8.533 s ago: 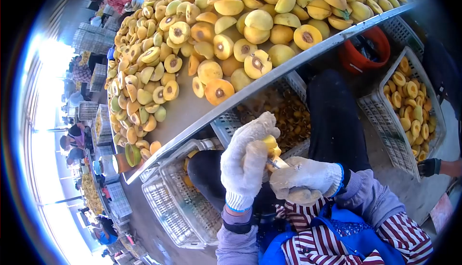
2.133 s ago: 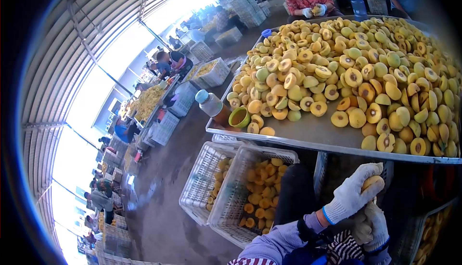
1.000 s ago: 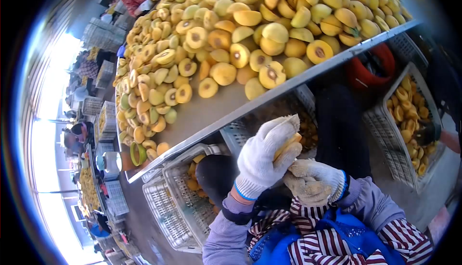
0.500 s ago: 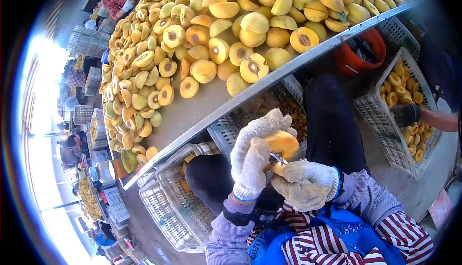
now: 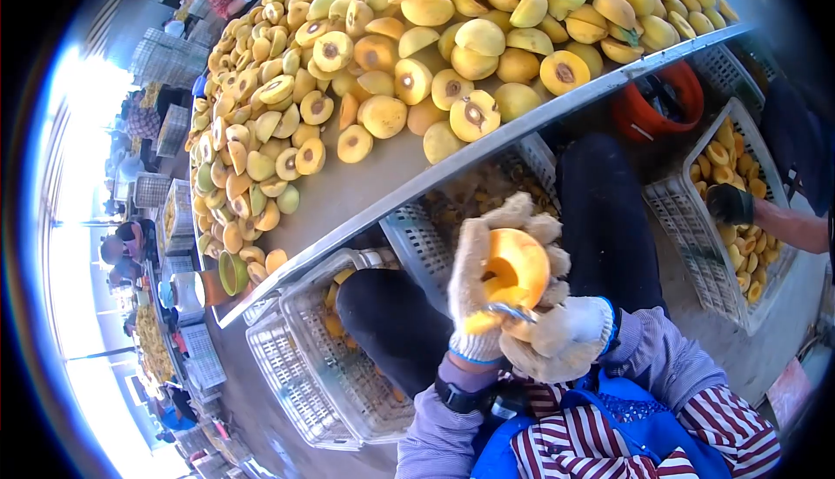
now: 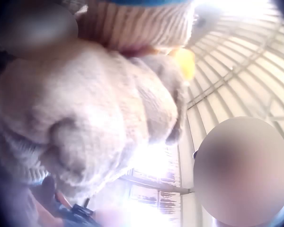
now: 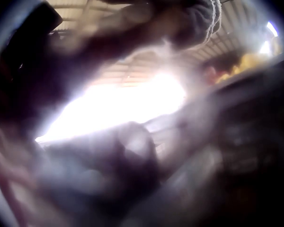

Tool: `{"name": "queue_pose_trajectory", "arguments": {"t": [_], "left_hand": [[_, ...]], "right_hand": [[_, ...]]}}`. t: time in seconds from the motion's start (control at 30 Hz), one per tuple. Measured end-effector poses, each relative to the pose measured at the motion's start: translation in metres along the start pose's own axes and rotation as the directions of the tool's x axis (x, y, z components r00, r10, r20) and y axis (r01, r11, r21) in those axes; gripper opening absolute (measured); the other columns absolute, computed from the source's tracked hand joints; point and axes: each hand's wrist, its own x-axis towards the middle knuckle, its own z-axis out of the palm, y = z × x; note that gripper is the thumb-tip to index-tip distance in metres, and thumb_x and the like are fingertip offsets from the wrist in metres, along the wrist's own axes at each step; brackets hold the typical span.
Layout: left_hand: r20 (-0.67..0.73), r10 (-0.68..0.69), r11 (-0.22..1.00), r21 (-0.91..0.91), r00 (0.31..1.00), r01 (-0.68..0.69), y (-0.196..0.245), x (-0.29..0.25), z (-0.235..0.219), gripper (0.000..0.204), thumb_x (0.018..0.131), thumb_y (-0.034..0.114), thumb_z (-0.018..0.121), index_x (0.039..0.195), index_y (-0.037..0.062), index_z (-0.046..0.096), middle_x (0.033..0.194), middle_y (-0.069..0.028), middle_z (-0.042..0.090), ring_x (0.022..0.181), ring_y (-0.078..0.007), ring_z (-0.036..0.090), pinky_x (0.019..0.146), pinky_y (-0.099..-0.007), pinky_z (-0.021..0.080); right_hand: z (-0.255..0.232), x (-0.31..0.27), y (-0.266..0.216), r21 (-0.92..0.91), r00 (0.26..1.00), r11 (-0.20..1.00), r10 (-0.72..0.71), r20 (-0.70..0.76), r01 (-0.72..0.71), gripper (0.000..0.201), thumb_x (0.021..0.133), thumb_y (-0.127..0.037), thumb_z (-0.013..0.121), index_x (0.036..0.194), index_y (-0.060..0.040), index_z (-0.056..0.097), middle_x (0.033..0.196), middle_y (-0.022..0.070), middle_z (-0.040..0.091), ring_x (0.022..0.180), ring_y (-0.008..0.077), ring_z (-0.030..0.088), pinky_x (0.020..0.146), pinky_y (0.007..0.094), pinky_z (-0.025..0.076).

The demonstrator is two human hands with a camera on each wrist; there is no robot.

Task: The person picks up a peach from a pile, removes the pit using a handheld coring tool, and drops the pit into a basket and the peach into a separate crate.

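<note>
In the head view the gloved left hand holds a yellow-orange fruit half, its hollow side turned up, with fingers curled round it from behind. The gloved right hand is just below, its fingers curled round a small metal tool whose shiny end lies at the fruit's lower edge. A piece of yellow flesh hangs by the tool. The left wrist view shows a glove close up, with a bit of yellow fruit behind it. The right wrist view is too blurred to tell the fingers.
Halved fruit is heaped on a metal-edged table. Under its edge stand a crate and a red bucket. More crates stand at the left and right, where another person's dark-gloved hand reaches in.
The fruit half in the left hand has turned so its hollow faces the camera, and the left hand has shifted right. The other person's hand has moved slightly at the right crate.
</note>
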Motion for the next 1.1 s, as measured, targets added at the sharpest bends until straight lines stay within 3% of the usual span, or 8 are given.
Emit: {"name": "queue_pose_trajectory", "arguments": {"t": [0.17,0.27,0.33,0.4,0.6,0.77,0.9,1.1], "left_hand": [[-0.163,0.347,0.886,0.380,0.923,-0.266,0.025,-0.007,-0.011,0.054,0.098,0.045,0.053,0.131,0.0016,0.049,0.116,-0.0166,0.062,0.097,-0.0289,0.065,0.078,-0.0409,0.059],[-0.056,0.839,0.350,0.817,0.541,-0.458,0.077,-0.040,-0.050,0.045,0.098,0.036,0.055,0.124,-0.0009,0.055,0.116,-0.0158,0.063,0.102,-0.0265,0.064,0.089,-0.0383,0.054],[0.086,0.957,-0.114,0.990,0.278,0.085,0.122,-0.072,-0.083,0.031,0.093,0.021,0.062,0.115,-0.0002,0.061,0.115,-0.0158,0.064,0.107,-0.0292,0.062,0.097,-0.0396,0.049],[0.401,0.735,-0.678,0.414,0.547,0.607,0.143,-0.087,-0.089,0.025,0.086,0.011,0.067,0.109,0.0015,0.065,0.115,-0.0162,0.064,0.110,-0.0347,0.059,0.101,-0.0419,0.044],[0.198,0.747,-0.345,0.932,0.635,0.115,0.159,0.026,-0.063,0.046,0.089,0.021,0.067,0.128,-0.0006,0.055,0.132,-0.0210,0.055,0.120,-0.0383,0.055,0.102,-0.0433,0.044],[0.092,0.746,-0.552,0.640,0.660,0.535,0.201,0.129,-0.110,0.082,0.078,0.051,0.072,0.135,-0.0027,0.046,0.135,-0.0296,0.049,0.118,-0.0424,0.054,0.101,-0.0433,0.044],[-0.244,0.689,-0.048,0.924,0.682,0.379,0.182,0.103,-0.055,0.066,0.079,0.030,0.077,0.130,-0.0014,0.050,0.106,-0.0146,0.066,0.086,-0.0243,0.069,0.074,-0.0309,0.056],[0.113,0.418,0.665,0.638,0.901,-0.388,0.139,0.027,-0.033,0.047,0.093,0.027,0.066,0.130,0.0042,0.047,0.106,-0.0161,0.065,0.087,-0.0234,0.065,0.069,-0.0330,0.055]], "right_hand": [[0.138,-0.028,-0.005,-0.496,0.949,0.835,-0.091,0.302,0.238,0.032,0.090,-0.027,0.066,0.079,0.0027,0.060,0.066,0.0080,0.057,0.046,0.0125,0.051,0.039,0.0231,0.041],[0.139,-0.030,-0.004,-0.592,0.912,0.705,-0.383,0.148,0.392,0.034,0.091,-0.029,0.066,0.077,0.0018,0.059,0.057,0.0050,0.052,0.035,0.0109,0.043,0.033,0.0240,0.036],[0.147,-0.029,-0.015,-0.685,0.931,0.668,-0.363,0.038,0.289,0.031,0.091,-0.027,0.066,0.079,0.0011,0.060,0.054,0.0033,0.051,0.034,0.0101,0.042,0.032,0.0236,0.035],[0.168,-0.022,-0.010,-0.798,0.879,0.598,-0.414,-0.239,0.065,0.017,0.089,-0.018,0.064,0.081,-0.0038,0.060,0.053,0.0003,0.049,0.036,0.0077,0.041,0.031,0.0214,0.030],[0.170,-0.010,-0.005,-0.914,0.865,0.406,-0.465,-0.188,0.020,0.023,0.091,-0.027,0.067,0.092,-0.0071,0.057,0.057,-0.0014,0.053,0.041,0.0054,0.046,0.035,0.0191,0.035],[0.169,-0.010,-0.010,-0.934,0.841,0.356,-0.496,-0.215,-0.029,0.029,0.091,-0.034,0.067,0.097,-0.0089,0.056,0.059,-0.0016,0.053,0.043,0.0053,0.047,0.038,0.0200,0.036],[0.169,-0.006,-0.012,-0.948,0.826,0.319,-0.532,-0.188,-0.011,0.037,0.090,-0.040,0.066,0.112,-0.0108,0.058,0.064,-0.0030,0.052,0.047,0.0049,0.046,0.042,0.0192,0.036],[0.166,0.000,-0.014,-0.983,0.758,0.038,-0.632,-0.162,-0.179,0.042,0.089,-0.047,0.065,0.107,-0.0094,0.061,0.069,0.0065,0.062,0.053,0.0159,0.060,0.050,0.0297,0.047]]}}
